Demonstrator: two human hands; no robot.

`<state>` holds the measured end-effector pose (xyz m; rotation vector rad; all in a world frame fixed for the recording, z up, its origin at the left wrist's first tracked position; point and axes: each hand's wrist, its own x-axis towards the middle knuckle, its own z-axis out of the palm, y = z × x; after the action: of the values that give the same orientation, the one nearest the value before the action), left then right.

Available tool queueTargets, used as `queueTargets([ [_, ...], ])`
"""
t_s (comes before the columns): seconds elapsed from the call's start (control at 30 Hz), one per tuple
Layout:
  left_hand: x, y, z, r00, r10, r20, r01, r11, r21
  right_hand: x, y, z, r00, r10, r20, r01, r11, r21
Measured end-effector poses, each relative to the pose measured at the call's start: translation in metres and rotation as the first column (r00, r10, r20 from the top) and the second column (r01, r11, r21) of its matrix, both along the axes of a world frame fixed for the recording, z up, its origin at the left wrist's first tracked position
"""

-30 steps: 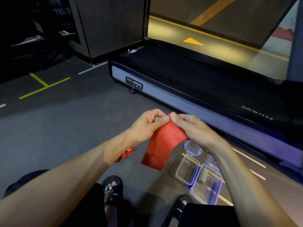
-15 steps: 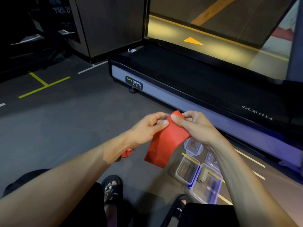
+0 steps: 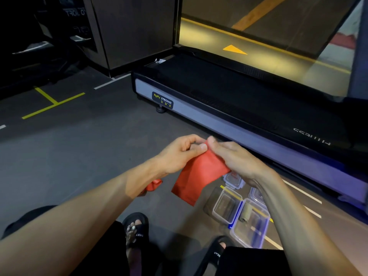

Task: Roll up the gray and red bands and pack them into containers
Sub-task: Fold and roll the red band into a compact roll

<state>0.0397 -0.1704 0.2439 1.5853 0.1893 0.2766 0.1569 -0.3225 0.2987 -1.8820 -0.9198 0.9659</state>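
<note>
While a treadmill [image 3: 249, 108] runs along the far right, clear containers [image 3: 227, 208] sit on the floor [image 3: 69, 156] near the person's right forearm, one holding a rolled gray band [image 3: 245, 214]. Both hands meet in the middle: left hand [image 3: 179, 154] and right hand [image 3: 237, 160] pinch the top edge of the red band [image 3: 199, 174], which hangs flat and smooth below them, above the floor.
</note>
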Motion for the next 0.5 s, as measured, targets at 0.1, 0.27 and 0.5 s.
queueTargets([
  [0.1, 0.0013, -0.0025, -0.0014, 0.998, 0.062, 0.000, -0.062, 0.998, -0.005, -0.0023, 0.0029, -0.0026, 0.998, -0.043, 0.052, 0.042, 0.999, 0.023],
  [0.27, 0.0011, 0.0011, -0.0024, 0.999, 0.037, -0.020, -0.038, 0.998, -0.057, -0.0015, 0.0068, -0.0008, 0.988, -0.145, 0.046, 0.141, 0.987, 0.070],
  [0.5, -0.0034, 0.0041, -0.0063, 0.993, -0.112, -0.027, 0.108, 0.987, -0.123, 0.0033, 0.0049, -0.0007, 0.981, -0.174, 0.088, 0.171, 0.985, 0.039],
])
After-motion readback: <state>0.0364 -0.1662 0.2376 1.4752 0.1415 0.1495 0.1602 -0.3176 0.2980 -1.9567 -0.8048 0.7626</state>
